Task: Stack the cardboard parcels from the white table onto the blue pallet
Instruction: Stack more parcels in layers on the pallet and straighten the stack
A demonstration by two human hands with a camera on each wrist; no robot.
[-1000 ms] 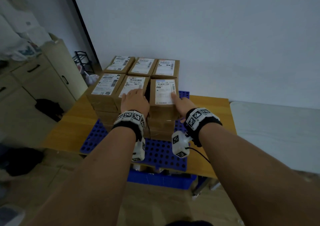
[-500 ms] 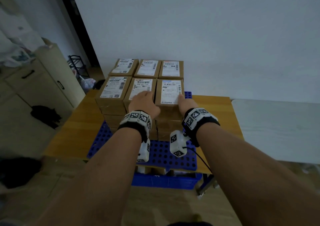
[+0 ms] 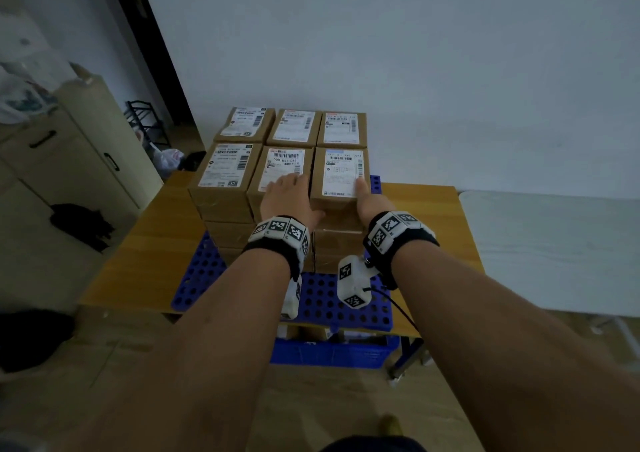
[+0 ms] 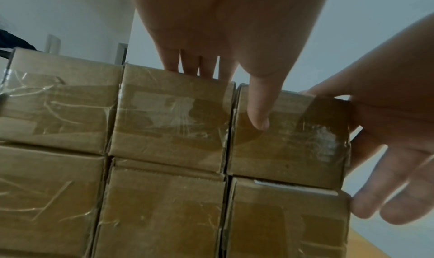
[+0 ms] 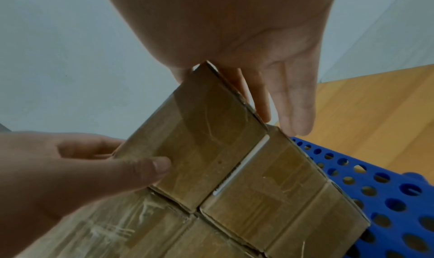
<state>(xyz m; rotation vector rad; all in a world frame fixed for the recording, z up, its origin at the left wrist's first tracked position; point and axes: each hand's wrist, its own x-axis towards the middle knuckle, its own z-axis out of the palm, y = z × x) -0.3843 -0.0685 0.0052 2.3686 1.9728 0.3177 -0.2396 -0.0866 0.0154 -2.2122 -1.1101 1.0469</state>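
Note:
Cardboard parcels with white labels stand stacked several layers high on the blue pallet (image 3: 325, 299). The front right top parcel (image 3: 341, 174) sits flush against its neighbour. My left hand (image 3: 289, 195) lies flat on the front middle parcel (image 3: 282, 166), with its thumb pressing the right parcel's (image 4: 288, 141) front face. At that parcel's (image 5: 206, 141) right edge is my right hand (image 3: 372, 202), thumb on top. Its straight fingers (image 5: 293, 98) lie along the right side.
The pallet lies on a wooden table (image 3: 138, 250). To the right is the white table (image 3: 554, 243), with no parcels on the part in view. A blue crate (image 3: 332, 351) sits under the wooden table's front. A cabinet (image 3: 86, 160) stands at left.
The front right top parcel has slid left, closing the gap to the middle parcel. Both hands have moved a little forward on the stack.

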